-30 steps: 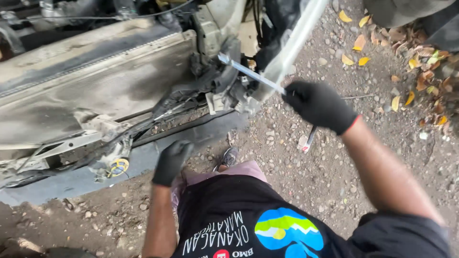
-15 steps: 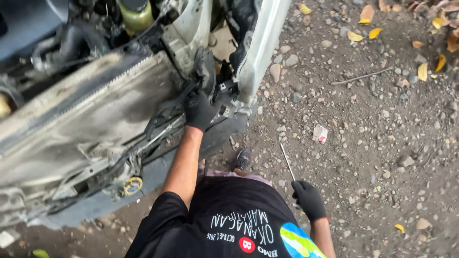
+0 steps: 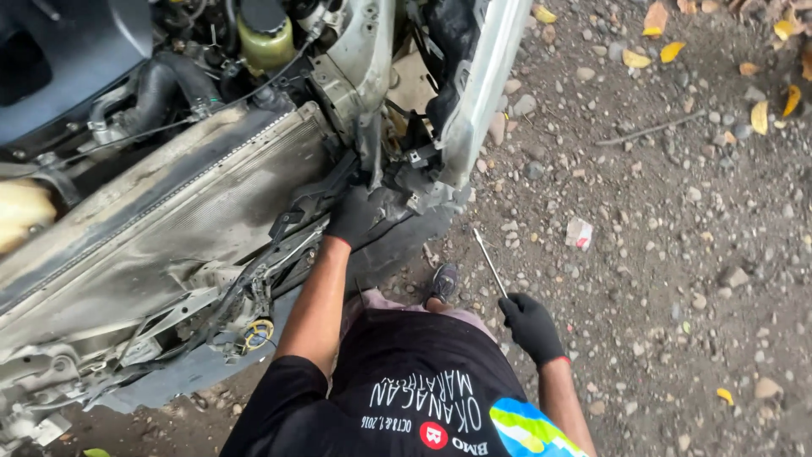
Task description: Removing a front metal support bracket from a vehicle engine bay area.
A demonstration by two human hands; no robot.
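Black gloves are worn on both hands in the head view. The left hand (image 3: 353, 216) is stretched forward to the stripped front of a car (image 3: 169, 211), where its fingers are closed around dark plastic and metal parts at the lower corner of the radiator (image 3: 178, 220), just beside the pale fender edge (image 3: 482, 93); exactly which part is gripped cannot be told. The right hand (image 3: 530, 326) is held low beside the hip, fingers wrapped tightly around the handle end of a thin metal rod (image 3: 489, 261), whose shaft is pointed up and away over the gravel (image 3: 677, 254).

Containers are seen in the engine bay. A yellowish reservoir (image 3: 265, 42) with a black cap is set at the top of the bay, among black hoses; its translucent wall is tinted as if by fluid, though the level cannot be read. A second, cream-coloured tank (image 3: 21, 211) is partly shown at the left edge, its contents hidden.

The radiator face is coated with grey dust, and a black cable is run slantwise across it. A small yellow ring (image 3: 258, 333) is seen near the lower bracket. A shoe (image 3: 442, 282) is planted on the gravel between the two arms. A white scrap (image 3: 578, 233) and yellow leaves (image 3: 672, 51) are scattered over the ground, well apart from both hands.
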